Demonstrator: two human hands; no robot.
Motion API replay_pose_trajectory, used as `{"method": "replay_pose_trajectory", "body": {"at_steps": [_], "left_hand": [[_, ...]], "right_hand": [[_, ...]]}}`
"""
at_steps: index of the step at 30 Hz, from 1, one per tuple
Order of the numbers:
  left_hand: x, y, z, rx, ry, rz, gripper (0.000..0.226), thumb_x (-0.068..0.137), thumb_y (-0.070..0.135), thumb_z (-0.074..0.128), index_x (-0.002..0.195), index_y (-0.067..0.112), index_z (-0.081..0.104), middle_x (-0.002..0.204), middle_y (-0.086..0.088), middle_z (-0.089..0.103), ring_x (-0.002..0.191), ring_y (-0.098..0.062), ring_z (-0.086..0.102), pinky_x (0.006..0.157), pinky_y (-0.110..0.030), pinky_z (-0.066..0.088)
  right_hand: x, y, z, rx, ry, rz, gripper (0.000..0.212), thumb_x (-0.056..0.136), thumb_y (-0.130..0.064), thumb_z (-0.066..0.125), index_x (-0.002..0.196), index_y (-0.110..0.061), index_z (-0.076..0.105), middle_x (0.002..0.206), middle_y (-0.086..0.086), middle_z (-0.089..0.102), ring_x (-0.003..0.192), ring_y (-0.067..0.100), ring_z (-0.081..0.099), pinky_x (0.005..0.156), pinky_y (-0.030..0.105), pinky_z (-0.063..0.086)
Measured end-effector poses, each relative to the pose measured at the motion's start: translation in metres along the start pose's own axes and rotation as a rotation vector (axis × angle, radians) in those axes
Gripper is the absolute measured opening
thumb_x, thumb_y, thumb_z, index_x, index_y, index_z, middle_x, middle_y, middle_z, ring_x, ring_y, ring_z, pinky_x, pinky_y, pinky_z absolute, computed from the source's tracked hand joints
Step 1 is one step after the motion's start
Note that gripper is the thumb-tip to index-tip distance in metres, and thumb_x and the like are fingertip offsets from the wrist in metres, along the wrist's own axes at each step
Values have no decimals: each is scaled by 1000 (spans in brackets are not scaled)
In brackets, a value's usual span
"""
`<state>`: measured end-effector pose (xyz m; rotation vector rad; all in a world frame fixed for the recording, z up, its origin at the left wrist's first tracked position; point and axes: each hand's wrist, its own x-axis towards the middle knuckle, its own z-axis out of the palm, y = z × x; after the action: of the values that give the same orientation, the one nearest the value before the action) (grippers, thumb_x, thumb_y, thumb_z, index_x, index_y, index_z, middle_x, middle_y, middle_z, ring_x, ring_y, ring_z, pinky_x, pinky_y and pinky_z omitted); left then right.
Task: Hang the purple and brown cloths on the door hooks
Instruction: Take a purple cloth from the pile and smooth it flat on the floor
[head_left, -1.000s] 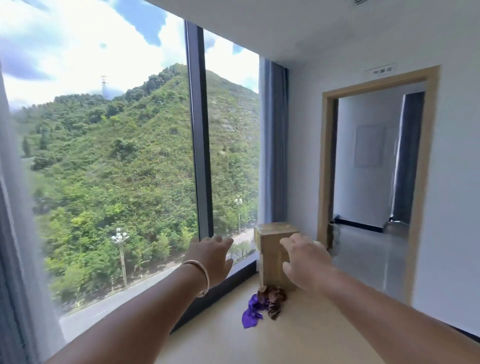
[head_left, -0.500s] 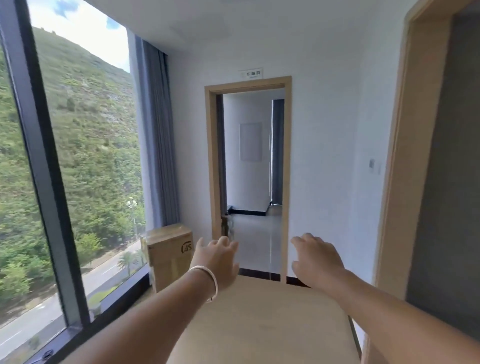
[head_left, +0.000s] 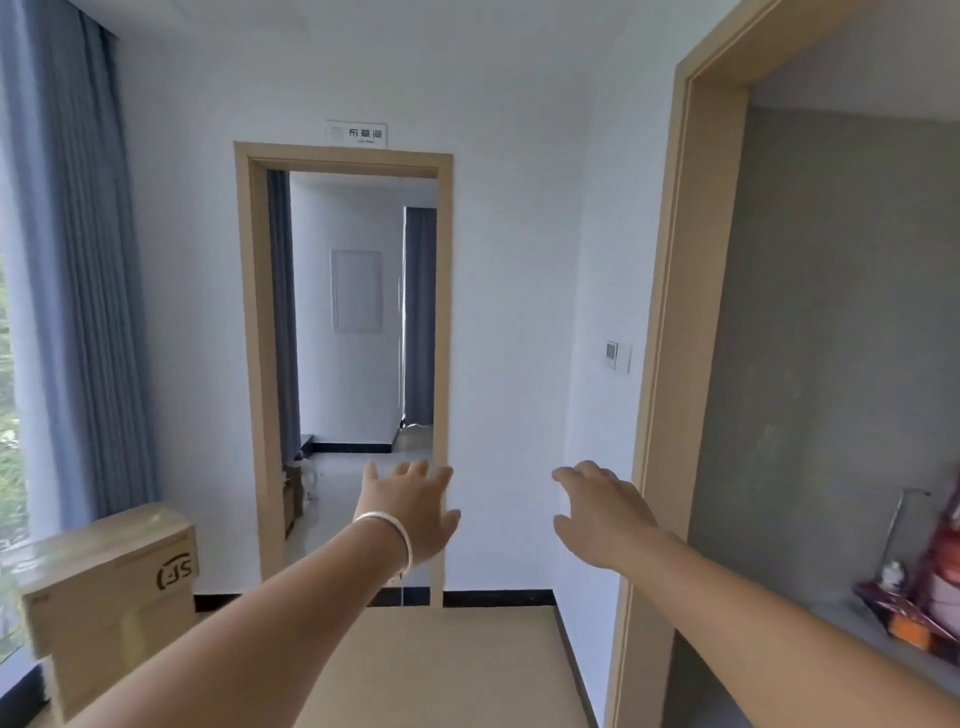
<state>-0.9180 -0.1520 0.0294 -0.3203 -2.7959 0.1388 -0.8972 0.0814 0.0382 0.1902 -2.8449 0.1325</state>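
Observation:
Both of my hands are stretched out in front of me at waist height, holding nothing. My left hand (head_left: 410, 512), with a silver bangle on the wrist, has its fingers spread. My right hand (head_left: 605, 512) is also open, palm down. Neither the purple cloth nor the brown cloth is in view now. No door hooks can be seen. An open doorway (head_left: 343, 156) with a tan wooden frame stands straight ahead.
A cardboard box (head_left: 111, 587) stands at the lower left beside a grey-blue curtain (head_left: 78, 260). A second tan door frame (head_left: 670, 338) rises at the right, with a grey recess and red packaging (head_left: 930, 587) on its ledge. Tan floor lies ahead.
My view has swung right, away from the window. The purple and brown cloths on the floor by the box have left the frame. Both hands stay open and raised.

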Motion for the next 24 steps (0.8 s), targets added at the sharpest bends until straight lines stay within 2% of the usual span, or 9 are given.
{"method": "replay_pose_trajectory", "body": {"at_steps": [4, 14, 19, 24], "left_hand": [[43, -6, 20, -4, 17, 47, 56, 95, 55, 34, 144, 28, 30, 142, 1, 42, 138, -21, 32, 115, -60, 9], [152, -12, 74, 7, 26, 60, 57, 95, 56, 33, 144, 28, 30, 143, 0, 42, 139, -22, 31, 116, -59, 9], [233, -12, 94, 45, 46, 29, 57, 95, 55, 34, 145, 28, 30, 146, -1, 40, 144, -22, 22, 116, -60, 2], [322, 2, 112, 49, 49, 20, 56, 94, 53, 36, 143, 29, 31, 142, 1, 42, 141, -18, 23, 116, -58, 3]], "right_hand": [[41, 6, 14, -6, -10, 17, 55, 93, -28, 44, 146, -22, 30, 144, 0, 37, 130, 23, 37, 102, 33, 35], [157, 39, 61, 3, -43, 9, 57, 93, -30, 45, 147, -22, 29, 145, 1, 36, 132, 22, 36, 106, 35, 33], [238, 71, 85, 27, -27, -25, 57, 92, -30, 46, 146, -23, 30, 144, 1, 37, 131, 22, 36, 105, 34, 33], [316, 118, 101, 60, -14, -38, 57, 92, -32, 46, 146, -24, 29, 144, 0, 37, 132, 21, 36, 104, 33, 34]]}}
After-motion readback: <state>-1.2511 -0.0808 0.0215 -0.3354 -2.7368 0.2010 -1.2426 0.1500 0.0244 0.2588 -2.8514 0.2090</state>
